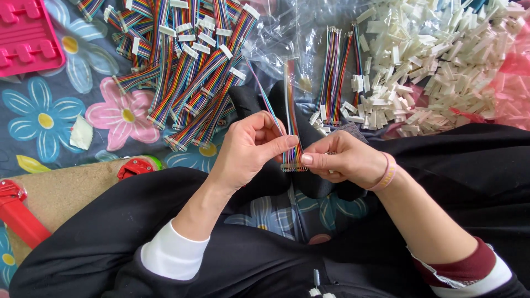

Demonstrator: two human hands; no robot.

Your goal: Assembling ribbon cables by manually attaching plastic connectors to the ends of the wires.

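My left hand (251,148) pinches a flat bundle of rainbow-coloured wires (291,110) near its lower end. My right hand (342,160) meets it from the right, fingertips at the metal-tipped wire ends (293,167), and seems to hold something small against them; I cannot make out what. A single loose wire (264,94) slants up from my left fingers. Both hands hover above my lap in black clothing, over a dark cloth (259,99).
A pile of finished rainbow cables with white connectors (187,66) lies at upper left on a flowered sheet (44,118). Unfitted wire bundles (337,72) lie on clear plastic. A heap of white connector housings (441,60) fills the upper right. Pink tray (25,36), red tool (19,218).
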